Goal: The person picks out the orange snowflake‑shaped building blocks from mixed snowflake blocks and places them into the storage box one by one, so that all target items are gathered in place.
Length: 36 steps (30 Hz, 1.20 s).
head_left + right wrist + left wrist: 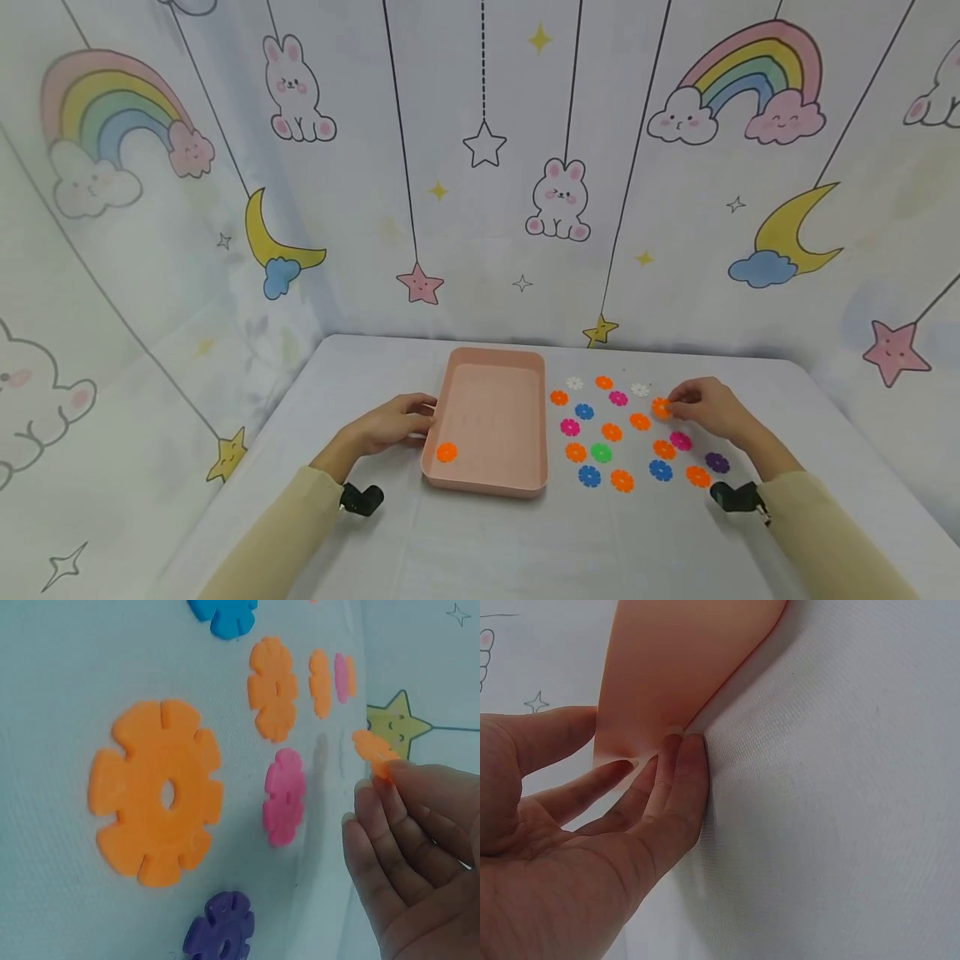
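Note:
A shallow pink tray [491, 358] lies on the white-covered table with one orange flower-shaped plastic disc [446, 452] in its front left corner. At the tray's left side, my left hand [400, 422] holds its wall, thumb at the rim and fingers [684, 780] against the lower edge. Between thumb and fingertips my right hand [705, 405] pinches another orange notched disc [373, 750], raised above the table in the right wrist view. Nearby lie a magenta disc [680, 442], a purple disc [717, 462] and a large-looking orange disc [157, 795].
Several more notched discs are scattered right of the tray, among them a green disc [602, 453], a blue disc [589, 477] and a white disc [640, 389]. Behind the table hangs a white curtain [487, 208] printed with rabbits, stars and rainbows.

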Available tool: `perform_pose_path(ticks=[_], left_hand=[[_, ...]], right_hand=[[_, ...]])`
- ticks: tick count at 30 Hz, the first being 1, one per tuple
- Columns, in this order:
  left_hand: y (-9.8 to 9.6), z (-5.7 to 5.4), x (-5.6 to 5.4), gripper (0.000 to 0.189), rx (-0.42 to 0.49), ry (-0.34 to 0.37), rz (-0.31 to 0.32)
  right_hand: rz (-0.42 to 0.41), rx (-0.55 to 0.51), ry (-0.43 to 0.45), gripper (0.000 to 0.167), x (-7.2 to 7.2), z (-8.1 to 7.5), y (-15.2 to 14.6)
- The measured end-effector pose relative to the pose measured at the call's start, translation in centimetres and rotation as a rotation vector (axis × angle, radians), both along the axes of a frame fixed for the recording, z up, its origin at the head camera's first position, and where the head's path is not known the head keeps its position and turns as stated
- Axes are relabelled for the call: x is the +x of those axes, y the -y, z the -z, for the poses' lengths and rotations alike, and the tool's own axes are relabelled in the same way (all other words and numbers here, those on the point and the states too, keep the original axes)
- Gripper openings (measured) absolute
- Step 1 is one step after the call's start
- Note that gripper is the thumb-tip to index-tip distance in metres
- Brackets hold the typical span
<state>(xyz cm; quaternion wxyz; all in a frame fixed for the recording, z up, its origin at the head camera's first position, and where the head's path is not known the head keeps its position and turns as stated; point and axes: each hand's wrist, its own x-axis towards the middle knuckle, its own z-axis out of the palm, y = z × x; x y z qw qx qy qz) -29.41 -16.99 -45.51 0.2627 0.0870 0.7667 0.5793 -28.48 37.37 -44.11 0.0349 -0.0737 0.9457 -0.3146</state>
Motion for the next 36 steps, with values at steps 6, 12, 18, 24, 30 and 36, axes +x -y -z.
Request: perform_pose_path(ticks=[6,12,18,24,30,36], left_hand=[[0.0,0.0,0.1,0.047,0.006,0.001,0.002],[0.1,-0.1,0.2,0.048,0.007,-0.001,0.006],[0.1,-0.2,0.2,0.048,-0.009,-0.001,-0.006],[0.0,-0.1,0.2,0.048,-0.010,0.002,-0.005],[0.1,0.0,-0.1,0.049,-0.006,0.003,-0.003],[0.1,0.0,-0.1,0.050,-0.012,0.002,-0.005]], right_hand=[[0.004,-0.015,-0.009,0.027,0.3,-0.2,0.7],[-0.022,-0.039,-0.003,0.026,0.7,-0.7,1.6],[-0.050,-0.063,0.001,0.023,1.2,-1.3,2.7],[-0.057,-0.079,0.022,0.022,1.5,-1.5,3.6],[-0.098,-0.104,0.006,0.020,1.7,-1.8,4.8],[-0.143,-0.138,-0.019,0.017,2.1,-2.4,6.2]])
